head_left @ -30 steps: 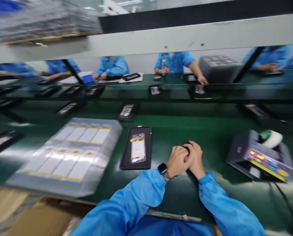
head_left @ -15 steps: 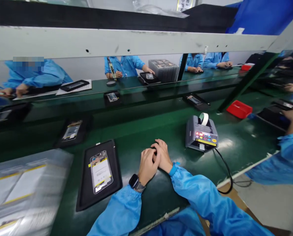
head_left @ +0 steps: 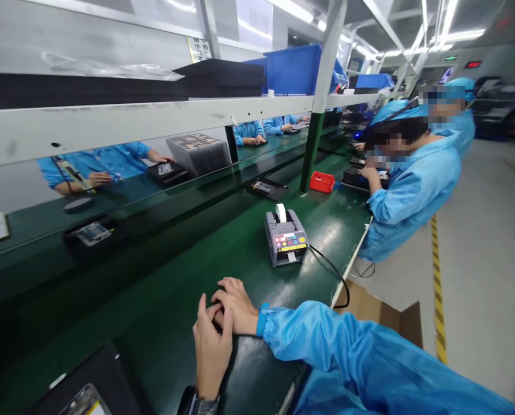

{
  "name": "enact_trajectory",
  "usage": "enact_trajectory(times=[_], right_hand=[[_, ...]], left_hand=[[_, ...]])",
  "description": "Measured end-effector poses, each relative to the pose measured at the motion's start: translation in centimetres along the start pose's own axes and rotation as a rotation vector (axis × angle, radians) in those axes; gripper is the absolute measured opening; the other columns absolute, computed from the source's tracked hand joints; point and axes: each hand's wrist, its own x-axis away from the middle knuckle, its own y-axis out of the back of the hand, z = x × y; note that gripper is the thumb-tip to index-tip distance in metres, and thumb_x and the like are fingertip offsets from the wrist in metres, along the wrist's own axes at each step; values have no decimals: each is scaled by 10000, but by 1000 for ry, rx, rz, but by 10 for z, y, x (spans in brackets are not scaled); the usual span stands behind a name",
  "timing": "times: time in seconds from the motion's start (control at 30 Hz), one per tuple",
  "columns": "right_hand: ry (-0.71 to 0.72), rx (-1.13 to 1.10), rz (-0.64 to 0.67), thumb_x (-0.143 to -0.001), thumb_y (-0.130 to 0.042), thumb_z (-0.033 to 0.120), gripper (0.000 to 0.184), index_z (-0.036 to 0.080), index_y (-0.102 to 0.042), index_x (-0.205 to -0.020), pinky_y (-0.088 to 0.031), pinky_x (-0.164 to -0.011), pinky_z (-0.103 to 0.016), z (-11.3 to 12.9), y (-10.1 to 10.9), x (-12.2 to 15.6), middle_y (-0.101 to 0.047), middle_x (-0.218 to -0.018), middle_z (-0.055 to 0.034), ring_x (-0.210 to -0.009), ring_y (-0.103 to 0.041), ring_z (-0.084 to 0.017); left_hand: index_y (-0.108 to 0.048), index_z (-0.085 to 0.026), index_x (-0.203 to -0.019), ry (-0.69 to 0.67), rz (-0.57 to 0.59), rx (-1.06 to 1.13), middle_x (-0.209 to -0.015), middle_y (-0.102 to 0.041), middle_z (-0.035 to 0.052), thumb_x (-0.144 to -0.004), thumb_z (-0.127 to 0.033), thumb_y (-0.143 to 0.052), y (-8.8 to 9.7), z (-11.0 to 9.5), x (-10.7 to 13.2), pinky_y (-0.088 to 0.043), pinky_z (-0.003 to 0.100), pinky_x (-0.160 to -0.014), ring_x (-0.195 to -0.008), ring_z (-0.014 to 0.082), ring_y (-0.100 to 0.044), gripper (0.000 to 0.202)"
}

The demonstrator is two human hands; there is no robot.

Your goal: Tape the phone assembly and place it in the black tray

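Observation:
My left hand [head_left: 213, 349] rests on the green workbench [head_left: 162, 323], its fingers raised and apart, nothing held. Beside it lies my right hand [head_left: 239, 308], fingers loosely bent and touching the left one; some fingertips are hidden where the two meet. A grey tape dispenser [head_left: 286, 239] with a white roll stands beyond my right hand, a short strip of tape sticking out of its front. At the lower left, a black tray [head_left: 97, 369] carries an opened phone [head_left: 84, 400], cut off by the frame's edge.
A red bin [head_left: 322, 181] stands by the green post [head_left: 312, 150]. More black trays with phones, such as one tray [head_left: 268, 188], lie further along. A co-worker in blue [head_left: 413, 178] sits at the right. The dispenser's black cable [head_left: 333, 265] runs over the bench edge.
The view has swung to the right, so the dispenser and my hands appear further left and the co-worker comes into view. My hands stay together; the left fingers look more raised.

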Motion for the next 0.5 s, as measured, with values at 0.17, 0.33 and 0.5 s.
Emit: enact_trajectory(times=[0.17, 0.33, 0.5], right_hand=[[5, -3, -20, -825, -705, 214, 245, 154, -663, -1059, -350, -1134, -492, -2, 0, 0, -538, -1367, -172, -1352, -416, -319], [2, -45, -77, -794, -651, 111, 321, 172, -639, -1110, -343, -1139, -510, 2, 3, 1, -518, -1399, -158, -1374, -396, -310], [-1, -118, -123, -828, -543, 37, 365, 177, -605, -1159, -418, -1055, -415, 11, 13, 1, -581, -1320, -124, -1236, -499, -243]], left_hand=[[-573, -245, -1342, -123, -52, -126, -1197, -684, 134, -990, -418, -492, 3, -10, 1, -475, 561, -988, -1152, 358, -618, 401], [-615, -190, -1274, -103, -165, -279, -1461, -514, 185, -1003, -408, -488, 6, -19, 3, -349, 615, -1135, -1387, 396, -449, 370], [-486, -155, -1407, -51, -99, -134, -1574, -364, 222, -1037, -397, -427, 7, -18, 2, -325, 574, -1193, -1488, 357, -343, 446]])
